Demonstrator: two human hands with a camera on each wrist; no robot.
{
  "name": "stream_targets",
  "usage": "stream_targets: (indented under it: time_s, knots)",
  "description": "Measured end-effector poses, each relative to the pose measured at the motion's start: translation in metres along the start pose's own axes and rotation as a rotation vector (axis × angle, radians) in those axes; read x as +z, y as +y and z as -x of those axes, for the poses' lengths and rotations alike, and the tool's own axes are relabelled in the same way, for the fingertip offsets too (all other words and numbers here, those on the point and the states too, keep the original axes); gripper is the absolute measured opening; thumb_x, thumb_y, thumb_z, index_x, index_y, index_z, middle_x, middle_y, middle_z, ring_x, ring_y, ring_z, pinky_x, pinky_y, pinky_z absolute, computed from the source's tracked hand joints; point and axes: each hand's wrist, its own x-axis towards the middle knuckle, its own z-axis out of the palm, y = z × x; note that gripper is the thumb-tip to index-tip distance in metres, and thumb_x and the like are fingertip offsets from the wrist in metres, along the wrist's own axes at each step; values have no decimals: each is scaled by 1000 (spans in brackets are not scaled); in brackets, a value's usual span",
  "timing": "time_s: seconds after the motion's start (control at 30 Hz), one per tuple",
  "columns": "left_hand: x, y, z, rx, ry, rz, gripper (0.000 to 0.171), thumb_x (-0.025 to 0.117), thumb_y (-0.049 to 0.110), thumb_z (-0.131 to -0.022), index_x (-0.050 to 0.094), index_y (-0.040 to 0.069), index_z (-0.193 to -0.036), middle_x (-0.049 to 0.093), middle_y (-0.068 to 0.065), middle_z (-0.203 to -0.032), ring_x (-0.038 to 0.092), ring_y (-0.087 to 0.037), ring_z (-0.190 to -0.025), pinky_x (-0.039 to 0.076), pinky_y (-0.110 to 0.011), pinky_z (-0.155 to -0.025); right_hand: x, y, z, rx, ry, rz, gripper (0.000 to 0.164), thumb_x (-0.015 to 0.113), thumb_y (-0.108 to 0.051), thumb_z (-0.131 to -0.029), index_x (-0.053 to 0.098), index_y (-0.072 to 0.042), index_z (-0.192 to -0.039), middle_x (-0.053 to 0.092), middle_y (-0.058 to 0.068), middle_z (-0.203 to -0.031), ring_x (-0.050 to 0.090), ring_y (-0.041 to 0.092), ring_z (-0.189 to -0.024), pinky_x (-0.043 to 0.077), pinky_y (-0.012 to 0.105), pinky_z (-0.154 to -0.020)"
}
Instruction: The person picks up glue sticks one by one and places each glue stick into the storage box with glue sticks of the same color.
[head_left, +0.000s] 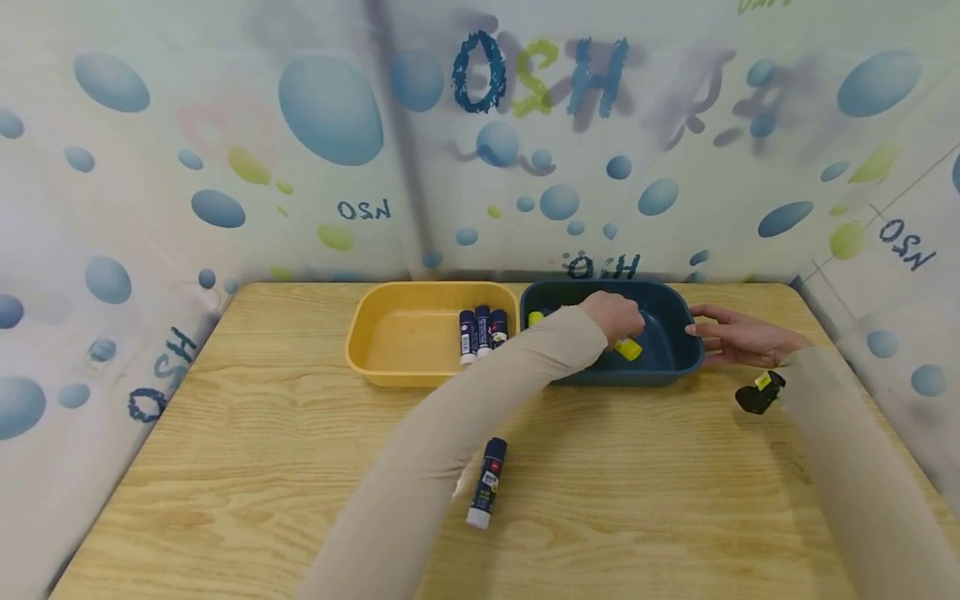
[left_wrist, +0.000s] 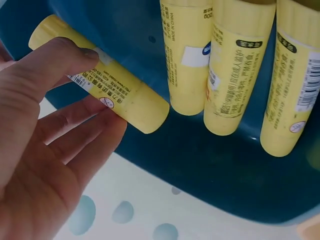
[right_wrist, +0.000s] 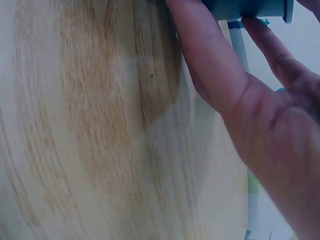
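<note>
My left hand (head_left: 613, 315) reaches into the dark blue bin (head_left: 663, 377). Its thumb and fingers pinch a yellow glue stick (left_wrist: 132, 104), held at a slant in the left wrist view. Beside it in that bin lie more yellow glue sticks, among them one nearby (left_wrist: 187, 65), a middle one (left_wrist: 235, 75) and one farther right (left_wrist: 290, 95). At the bin's right end my right hand (head_left: 746, 337) holds the rim between thumb and fingers. The right wrist view shows that hand's fingers against the bin (right_wrist: 250, 7), with the fingertips partly out of sight.
Left of the blue bin, touching it, stands a yellow bin (head_left: 401, 379) with several navy glue sticks (head_left: 482, 329) at its right end. Another navy glue stick (head_left: 489, 483) lies on the wooden table (head_left: 262, 467). A patterned wall (head_left: 510, 192) rises behind the bins.
</note>
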Motion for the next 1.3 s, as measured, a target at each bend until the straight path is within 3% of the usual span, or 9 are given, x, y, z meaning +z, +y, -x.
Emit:
stream_targets:
  time_s: [0.13,0.3,0.53,0.77,0.93,1.13,1.3]
  knots:
    - [0,5,-4,-12,15,1,31,62,21,-96,64,25,-126,61,7,-120,55,-9,-98,49,-23,-86,-1,1,-1,3,2,-10,48,45,-16,-104,17,-11,-142,49,6,-122,61,19,-105,50,42,-92]
    - [3,11,-6,-23,-8,-73,28,54,21,-101,64,26,-126,61,7,-121,56,-8,-96,50,-25,-86,-2,3,-1,-2,0,-10,45,46,-18,-103,20,-14,-140,48,5,-122,61,18,-105,50,41,-92]
    - [8,14,-10,-22,-36,-133,28,49,19,-102,66,26,-125,61,7,-119,51,-9,-88,51,-26,-84,-2,4,-1,3,4,0,55,46,-18,-103,12,-9,-145,47,6,-122,61,18,-105,50,42,-92]
    - [9,15,-10,-60,-93,-83,33,43,19,-105,62,28,-129,58,8,-129,55,-8,-102,49,-29,-88,-3,3,-3,1,-16,-17,59,45,-16,-103,7,-7,-146,48,7,-122,61,19,-105,51,42,-91]
    - [7,15,-3,-83,-124,-41,32,43,19,-105,61,28,-130,56,9,-130,52,-8,-102,46,-28,-88,-4,2,-4,-4,-46,-48,61,45,-15,-103,4,-6,-147,47,7,-122,61,19,-105,51,43,-91]
    - [7,14,7,-63,-72,-42,30,45,18,-104,64,26,-126,61,8,-122,55,-7,-99,49,-28,-86,-3,2,-4,-1,-53,-72,61,46,-14,-103,4,-6,-147,51,6,-120,61,19,-105,50,43,-92]
    - [7,9,15,-34,-14,-55,28,55,17,-100,66,25,-125,64,7,-118,58,-8,-95,52,-29,-83,-2,2,-2,-19,-61,-103,42,46,-14,-103,24,-14,-139,56,5,-116,63,19,-103,52,40,-90]
